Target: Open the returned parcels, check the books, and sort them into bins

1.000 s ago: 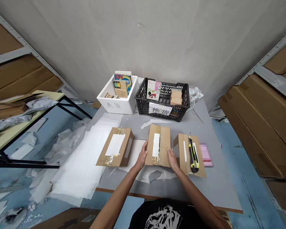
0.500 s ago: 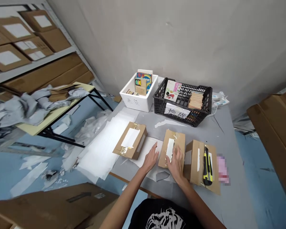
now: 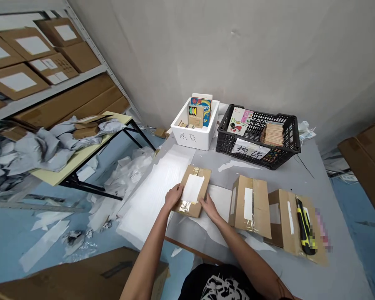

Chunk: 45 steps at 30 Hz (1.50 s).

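Observation:
Between my two hands is a small taped cardboard box (image 3: 193,189) with a white label on its top. My left hand (image 3: 173,197) grips its left side, fingers bent against the edge. On the opposite side my right hand (image 3: 210,208) presses the near right edge. Right of it a second cardboard box (image 3: 260,206) stands on white sheets, with a strip of label and clear tape. Farther right, a third box (image 3: 287,225) carries a black and yellow utility knife (image 3: 305,229) on top.
A white foam box (image 3: 192,137) with books and a black plastic crate (image 3: 259,152) stand at the back of the grey table (image 3: 318,166). White packing sheets (image 3: 156,189) lie at the left. A large carton (image 3: 81,275) is on the floor near me; a shelf of boxes (image 3: 34,43) stands far left.
My hands have moved left, from the middle box to the left box, and now hold that one by both sides. The view has turned a little left.

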{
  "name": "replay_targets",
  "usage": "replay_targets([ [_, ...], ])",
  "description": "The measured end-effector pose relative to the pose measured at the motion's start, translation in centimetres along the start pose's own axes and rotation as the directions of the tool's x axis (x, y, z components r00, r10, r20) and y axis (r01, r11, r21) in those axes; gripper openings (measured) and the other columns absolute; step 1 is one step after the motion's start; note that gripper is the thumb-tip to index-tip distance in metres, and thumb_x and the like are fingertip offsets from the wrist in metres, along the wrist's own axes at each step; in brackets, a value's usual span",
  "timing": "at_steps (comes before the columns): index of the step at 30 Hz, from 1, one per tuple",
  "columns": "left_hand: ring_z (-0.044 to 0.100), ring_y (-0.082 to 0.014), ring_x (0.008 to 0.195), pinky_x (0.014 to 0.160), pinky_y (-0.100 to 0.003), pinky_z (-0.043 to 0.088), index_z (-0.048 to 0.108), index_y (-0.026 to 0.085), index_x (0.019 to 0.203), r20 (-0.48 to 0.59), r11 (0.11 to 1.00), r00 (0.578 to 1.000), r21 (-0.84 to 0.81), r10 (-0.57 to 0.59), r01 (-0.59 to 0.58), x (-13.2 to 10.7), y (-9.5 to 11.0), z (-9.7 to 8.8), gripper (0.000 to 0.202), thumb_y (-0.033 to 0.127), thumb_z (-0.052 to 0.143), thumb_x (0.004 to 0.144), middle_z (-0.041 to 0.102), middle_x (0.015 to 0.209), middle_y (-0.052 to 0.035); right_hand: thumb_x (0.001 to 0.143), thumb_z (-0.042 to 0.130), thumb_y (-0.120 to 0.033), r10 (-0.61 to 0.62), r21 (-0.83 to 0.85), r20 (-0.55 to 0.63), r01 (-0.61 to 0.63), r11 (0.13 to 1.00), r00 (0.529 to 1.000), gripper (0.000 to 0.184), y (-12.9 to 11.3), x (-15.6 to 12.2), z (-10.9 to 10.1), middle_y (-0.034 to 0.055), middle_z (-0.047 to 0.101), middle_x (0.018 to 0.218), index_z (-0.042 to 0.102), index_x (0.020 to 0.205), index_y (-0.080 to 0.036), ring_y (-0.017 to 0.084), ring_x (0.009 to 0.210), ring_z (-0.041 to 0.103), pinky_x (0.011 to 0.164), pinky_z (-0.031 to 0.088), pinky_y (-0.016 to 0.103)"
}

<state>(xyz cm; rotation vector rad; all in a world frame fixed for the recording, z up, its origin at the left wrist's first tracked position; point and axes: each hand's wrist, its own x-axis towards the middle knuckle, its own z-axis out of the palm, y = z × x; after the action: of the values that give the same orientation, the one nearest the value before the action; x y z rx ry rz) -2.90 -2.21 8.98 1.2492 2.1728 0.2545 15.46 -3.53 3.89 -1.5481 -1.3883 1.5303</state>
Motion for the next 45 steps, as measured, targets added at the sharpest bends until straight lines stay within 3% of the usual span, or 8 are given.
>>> replay_targets([
  [7,0.060,-0.0267,0.111,0.089,-0.040,0.044,0.053,0.032,0.129,0.079,0.994,0.991,-0.005,0.113,-0.113,-1.9,1.4,-0.3,0.049,0.046,0.026,0.091,0.066,0.120,-0.0015,0.081,0.043,-0.059,0.269,-0.057,-0.155,-0.280,0.958,0.951,0.065,-2.5,-1.6,-0.9,0.0105,0.062,0.124,0.045,0.129,-0.016,0.027,0.110,0.059,0.091,0.044,0.037],
  [14,0.059,-0.0263,0.112,0.093,-0.039,0.044,0.050,0.029,0.133,0.072,0.954,0.985,-0.269,0.159,-0.134,-4.1,2.5,-1.0,0.049,0.045,0.029,0.092,0.064,0.123,-0.0013,0.085,0.036,-0.061,0.091,-0.279,-0.316,-0.185,0.942,0.944,0.066,-6.6,-4.0,-3.9,0.0091,0.062,0.124,0.042,0.137,-0.021,0.029,0.112,0.058,0.092,0.042,0.039],
  [19,0.059,-0.0261,0.112,0.094,-0.037,0.043,0.054,0.029,0.131,-0.030,0.867,0.978,-0.458,0.205,-0.196,-4.9,2.6,-1.6,0.047,0.046,0.033,0.092,0.063,0.125,0.0000,0.085,0.036,-0.061,-0.045,-0.320,-0.410,-0.098,0.942,0.911,0.065,-8.1,-4.8,-4.1,0.0081,0.063,0.123,0.047,0.136,-0.022,0.030,0.112,0.058,0.093,0.043,0.041],
  [22,0.062,-0.0273,0.103,0.086,-0.037,0.045,0.053,0.029,0.131,-0.064,0.871,0.970,-0.430,0.234,-0.239,-5.0,3.1,-2.3,0.047,0.045,0.035,0.091,0.066,0.119,-0.0014,0.084,0.037,-0.063,-0.070,-0.259,-0.451,-0.055,0.964,0.890,0.068,-7.8,-5.0,-3.9,0.0091,0.065,0.120,0.047,0.136,-0.020,0.031,0.111,0.059,0.094,0.043,0.043],
  [26,0.065,-0.0238,0.080,0.070,-0.031,0.045,0.047,0.028,0.136,-0.057,0.912,0.953,-0.277,0.298,-0.302,-4.8,3.7,-2.9,0.048,0.039,0.034,0.092,0.073,0.092,-0.0024,0.083,0.038,-0.063,-0.059,-0.182,-0.470,-0.032,0.983,0.880,0.068,-7.3,-4.9,-3.8,0.0085,0.063,0.122,0.046,0.137,-0.021,0.030,0.111,0.058,0.094,0.044,0.042],
  [31,0.060,-0.0202,0.062,0.061,-0.028,0.041,0.043,0.027,0.139,-0.017,0.911,0.931,-0.198,0.365,-0.361,-4.2,3.2,-1.9,0.050,0.041,0.029,0.093,0.067,0.068,-0.0006,0.082,0.039,-0.063,-0.010,-0.122,-0.479,-0.056,0.991,0.878,0.070,-6.1,-4.4,-3.8,0.0089,0.061,0.126,0.044,0.137,-0.021,0.031,0.112,0.057,0.091,0.045,0.041],
  [40,0.066,-0.0260,0.083,0.070,-0.034,0.046,0.042,0.026,0.139,0.110,0.926,0.942,-0.251,0.317,-0.283,-1.6,-0.4,3.1,0.051,0.037,0.030,0.092,0.072,0.100,-0.0058,0.082,0.040,-0.061,0.120,-0.165,-0.413,-0.204,0.965,0.903,0.068,-1.3,-2.6,-2.4,0.0134,0.059,0.127,0.045,0.134,-0.016,0.032,0.112,0.057,0.091,0.043,0.046],
  [45,0.061,-0.0252,0.107,0.084,-0.035,0.047,0.050,0.026,0.130,0.130,0.893,0.942,-0.382,0.309,-0.240,0.3,-0.5,3.2,0.046,0.043,0.039,0.089,0.058,0.131,-0.0037,0.084,0.036,-0.063,0.143,-0.138,-0.393,-0.212,0.968,0.908,0.067,-0.2,-0.7,-3.7,0.0143,0.054,0.134,0.051,0.130,-0.016,0.030,0.122,0.050,0.099,0.038,0.045],
])
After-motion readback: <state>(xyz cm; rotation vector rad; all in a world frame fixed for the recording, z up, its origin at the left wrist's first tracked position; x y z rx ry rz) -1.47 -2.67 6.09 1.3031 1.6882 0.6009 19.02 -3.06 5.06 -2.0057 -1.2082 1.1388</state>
